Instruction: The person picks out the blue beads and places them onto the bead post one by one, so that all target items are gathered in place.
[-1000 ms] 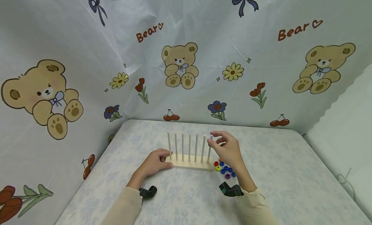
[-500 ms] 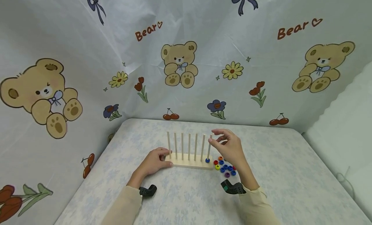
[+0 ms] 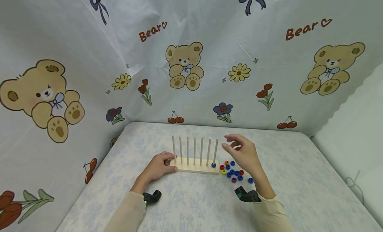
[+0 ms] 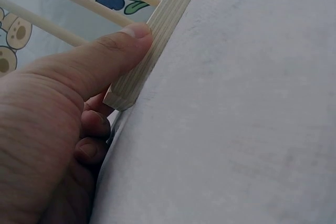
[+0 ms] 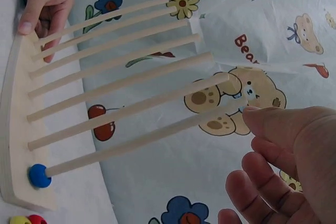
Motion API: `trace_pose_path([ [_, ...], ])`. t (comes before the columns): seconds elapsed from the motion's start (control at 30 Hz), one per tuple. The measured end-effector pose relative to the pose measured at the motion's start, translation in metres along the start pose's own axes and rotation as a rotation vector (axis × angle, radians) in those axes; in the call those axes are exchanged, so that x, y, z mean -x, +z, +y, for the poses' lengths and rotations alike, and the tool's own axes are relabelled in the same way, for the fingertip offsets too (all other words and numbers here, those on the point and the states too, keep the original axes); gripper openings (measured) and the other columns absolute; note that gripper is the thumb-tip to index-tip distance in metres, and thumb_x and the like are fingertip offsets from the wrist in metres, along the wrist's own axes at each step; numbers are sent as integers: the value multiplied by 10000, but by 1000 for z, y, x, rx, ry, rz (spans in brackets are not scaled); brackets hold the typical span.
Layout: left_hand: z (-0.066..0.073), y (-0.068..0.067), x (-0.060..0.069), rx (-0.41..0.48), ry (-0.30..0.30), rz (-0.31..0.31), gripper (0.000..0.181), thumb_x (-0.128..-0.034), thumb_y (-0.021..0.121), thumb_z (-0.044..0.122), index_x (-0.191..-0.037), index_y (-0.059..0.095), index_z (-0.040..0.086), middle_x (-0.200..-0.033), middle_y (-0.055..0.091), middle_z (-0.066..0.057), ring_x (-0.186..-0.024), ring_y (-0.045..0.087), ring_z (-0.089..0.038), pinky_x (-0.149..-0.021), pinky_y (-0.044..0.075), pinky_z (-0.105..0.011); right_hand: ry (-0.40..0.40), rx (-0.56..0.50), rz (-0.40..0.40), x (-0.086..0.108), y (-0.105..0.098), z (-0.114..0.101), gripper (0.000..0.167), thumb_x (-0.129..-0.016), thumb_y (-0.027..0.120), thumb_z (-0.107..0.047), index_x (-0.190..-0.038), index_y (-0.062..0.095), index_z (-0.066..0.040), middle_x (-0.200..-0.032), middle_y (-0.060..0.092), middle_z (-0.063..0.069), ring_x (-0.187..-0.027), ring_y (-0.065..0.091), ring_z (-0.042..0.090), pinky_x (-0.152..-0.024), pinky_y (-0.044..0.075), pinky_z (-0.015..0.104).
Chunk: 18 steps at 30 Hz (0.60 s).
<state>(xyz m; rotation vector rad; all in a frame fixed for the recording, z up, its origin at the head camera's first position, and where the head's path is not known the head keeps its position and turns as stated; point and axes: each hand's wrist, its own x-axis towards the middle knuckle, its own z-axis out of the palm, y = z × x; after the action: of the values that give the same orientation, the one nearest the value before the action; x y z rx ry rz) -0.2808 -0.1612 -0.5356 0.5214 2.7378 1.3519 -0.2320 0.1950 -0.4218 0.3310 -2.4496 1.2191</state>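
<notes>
A pale wooden pegboard (image 3: 197, 169) with a row of several upright pegs stands on the table. My left hand (image 3: 160, 166) grips its left end, thumb on the front edge, as the left wrist view also shows. At the foot of the rightmost peg sits a blue bead (image 5: 40, 176). My right hand (image 3: 243, 153) is just right of that peg's top, fingers loosely bent, holding nothing. Loose beads lie on the table below it: several blue ones, a yellow bead (image 3: 223, 172), a purple bead (image 3: 234, 180), an orange bead (image 3: 227, 163) and two red ones.
The table (image 3: 191, 205) has a pale blue mottled cover. Behind it hangs a white cloth (image 3: 209, 99) printed with bears and flowers. A thin cord (image 3: 356, 183) lies by the table's right edge.
The blue bead has gone from near the top of the rightmost peg down to its base. My right hand has moved right, away from the peg. The left hand stays in place.
</notes>
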Motion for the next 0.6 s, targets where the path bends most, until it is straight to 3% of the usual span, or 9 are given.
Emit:
trace_pose_path([
  [0.6,-1,-1,-1,-19,5,-10,537,-769,870,393,-1259,715,235,-1119,632,90,-803,500,-153,-693,415,-289,50,120,6,20,-36,28,340,-955,697,-350,-1216,700,-132,-1074,723,59,-932,662,191,-780,496,142],
])
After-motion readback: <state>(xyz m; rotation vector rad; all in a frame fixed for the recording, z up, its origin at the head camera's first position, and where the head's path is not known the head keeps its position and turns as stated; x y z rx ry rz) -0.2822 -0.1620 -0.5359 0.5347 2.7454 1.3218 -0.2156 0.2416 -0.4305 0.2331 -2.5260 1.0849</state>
